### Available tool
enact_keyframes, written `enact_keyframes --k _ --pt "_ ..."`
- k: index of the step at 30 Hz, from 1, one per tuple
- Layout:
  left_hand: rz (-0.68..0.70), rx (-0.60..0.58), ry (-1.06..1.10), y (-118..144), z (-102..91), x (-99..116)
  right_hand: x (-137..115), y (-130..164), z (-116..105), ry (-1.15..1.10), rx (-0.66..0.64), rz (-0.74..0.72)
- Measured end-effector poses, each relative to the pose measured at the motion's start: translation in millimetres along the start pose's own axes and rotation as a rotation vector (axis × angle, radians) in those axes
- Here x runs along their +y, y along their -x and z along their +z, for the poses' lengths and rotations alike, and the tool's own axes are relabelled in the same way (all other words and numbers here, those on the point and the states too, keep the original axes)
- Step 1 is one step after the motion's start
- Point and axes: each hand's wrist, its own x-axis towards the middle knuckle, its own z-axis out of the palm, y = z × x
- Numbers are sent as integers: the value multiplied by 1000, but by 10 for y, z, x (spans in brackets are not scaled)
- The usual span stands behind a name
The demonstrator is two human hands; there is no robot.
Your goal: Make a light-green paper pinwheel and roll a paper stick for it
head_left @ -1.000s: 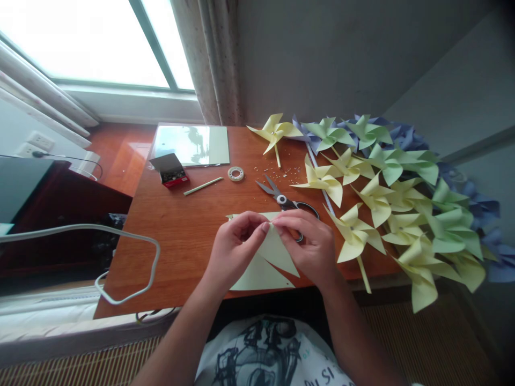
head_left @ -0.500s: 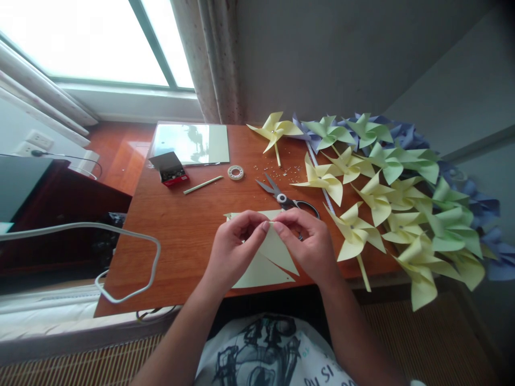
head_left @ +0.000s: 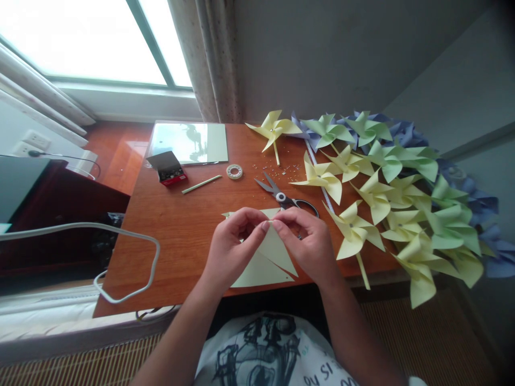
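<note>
My left hand (head_left: 240,241) and my right hand (head_left: 304,236) meet fingertip to fingertip above a pale yellow paper sheet (head_left: 257,271). Thumb and forefinger of each are pinched together, and a tiny pale bit shows between them, too small to name. The sheet has slits cut in from its corners and a small hole near the lower right corner. Partly behind my right hand lie scissors (head_left: 281,197) with dark handles, blades apart and pointing away to the left.
Yellow, green and purple paper pinwheels (head_left: 378,195) crowd the table's right side. Farther back lie a tape roll (head_left: 234,171), a rolled paper stick (head_left: 201,184), a small open red box (head_left: 171,174) and a shiny packet (head_left: 189,142). A white cable (head_left: 156,257) loops at left.
The view has shifted very slightly. Both hands keep the same pinch at the same spot, and nothing on the table has moved.
</note>
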Motion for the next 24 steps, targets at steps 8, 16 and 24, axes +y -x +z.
enact_keyframes --k 8,16,24 --pt "-2 22 -21 0 3 -4 -2 -13 4 33 1 -18" --pt "8 31 -27 2 3 -12 -1 -10 -2 47 -2 -32" --pt "17 28 -34 0 10 8 -3 -11 6 40 -17 -35"
